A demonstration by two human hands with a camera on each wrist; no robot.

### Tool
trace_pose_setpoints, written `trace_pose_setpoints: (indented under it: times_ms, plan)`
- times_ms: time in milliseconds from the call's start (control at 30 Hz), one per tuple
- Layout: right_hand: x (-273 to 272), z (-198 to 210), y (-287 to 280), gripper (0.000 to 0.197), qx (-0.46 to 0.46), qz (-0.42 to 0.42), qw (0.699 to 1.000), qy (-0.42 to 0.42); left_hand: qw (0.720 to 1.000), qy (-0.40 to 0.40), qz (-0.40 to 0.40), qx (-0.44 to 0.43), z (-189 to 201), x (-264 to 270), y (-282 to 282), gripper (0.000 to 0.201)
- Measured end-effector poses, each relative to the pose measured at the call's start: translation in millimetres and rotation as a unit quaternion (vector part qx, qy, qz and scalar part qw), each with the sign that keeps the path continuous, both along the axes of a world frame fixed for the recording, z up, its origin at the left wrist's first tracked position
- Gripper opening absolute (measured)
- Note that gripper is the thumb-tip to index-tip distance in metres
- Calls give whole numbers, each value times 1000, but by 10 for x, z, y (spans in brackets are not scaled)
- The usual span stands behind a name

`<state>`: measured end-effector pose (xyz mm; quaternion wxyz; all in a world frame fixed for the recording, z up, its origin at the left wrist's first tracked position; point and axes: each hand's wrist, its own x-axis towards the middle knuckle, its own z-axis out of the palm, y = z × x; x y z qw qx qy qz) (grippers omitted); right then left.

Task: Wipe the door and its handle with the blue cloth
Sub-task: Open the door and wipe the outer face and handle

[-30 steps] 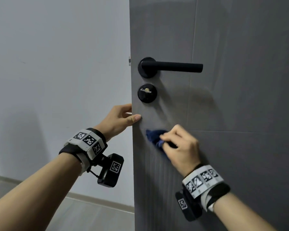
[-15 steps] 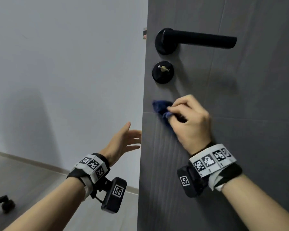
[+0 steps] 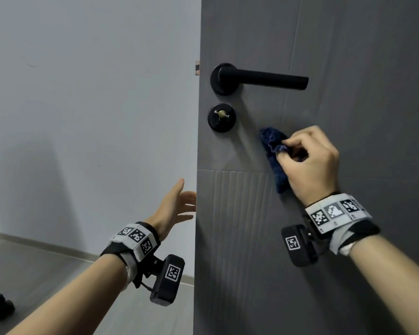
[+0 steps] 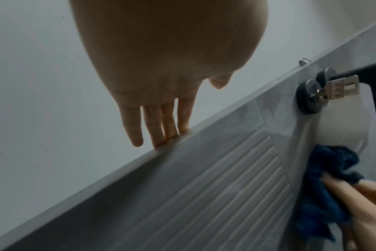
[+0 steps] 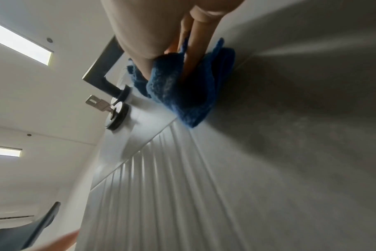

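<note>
A dark grey door (image 3: 348,68) fills the right of the head view, with a black lever handle (image 3: 259,79) and a round black lock (image 3: 221,117) holding a key (image 4: 337,88) below it. My right hand (image 3: 307,163) grips a bunched blue cloth (image 3: 275,155) and presses it on the door face, right of the lock and below the handle (image 5: 101,68). The cloth (image 5: 182,88) sits just above the ribbed lower panel (image 5: 182,186). My left hand (image 3: 177,204) has straight fingers (image 4: 161,125) touching the door's free edge (image 4: 140,159), lower than the lock.
A pale wall (image 3: 82,117) stands left of the door, with grey floor (image 3: 34,269) below it. A black chair castor (image 3: 0,308) shows at the bottom left. The latch (image 3: 197,68) sticks out of the door edge beside the handle.
My right hand has slid the cloth rightwards across the door, away from the edge. My left hand let go of the door edge and dropped lower, fingers now straight against it.
</note>
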<state>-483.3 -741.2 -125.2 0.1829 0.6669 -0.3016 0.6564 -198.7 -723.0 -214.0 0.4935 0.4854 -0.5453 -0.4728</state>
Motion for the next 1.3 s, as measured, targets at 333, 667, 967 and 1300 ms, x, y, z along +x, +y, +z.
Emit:
trace_pose_setpoints:
  times_ms: [333, 667, 967, 1300]
  plan:
    - [993, -200, 103, 9, 1, 68, 983, 168, 998, -53, -21, 39, 218, 24, 109, 89]
    - [-399, 562, 31, 8, -13, 10, 995, -98, 993, 26, 37, -105, 1047, -128, 61, 63]
    - [-236, 1231, 166, 16, 11, 42, 999, -14, 965, 86, 98, -229, 2276, -355, -163, 52]
    - [55, 1993, 159, 15, 111, 98, 986, 78, 966, 117, 115, -202, 3424, -480, -396, 56]
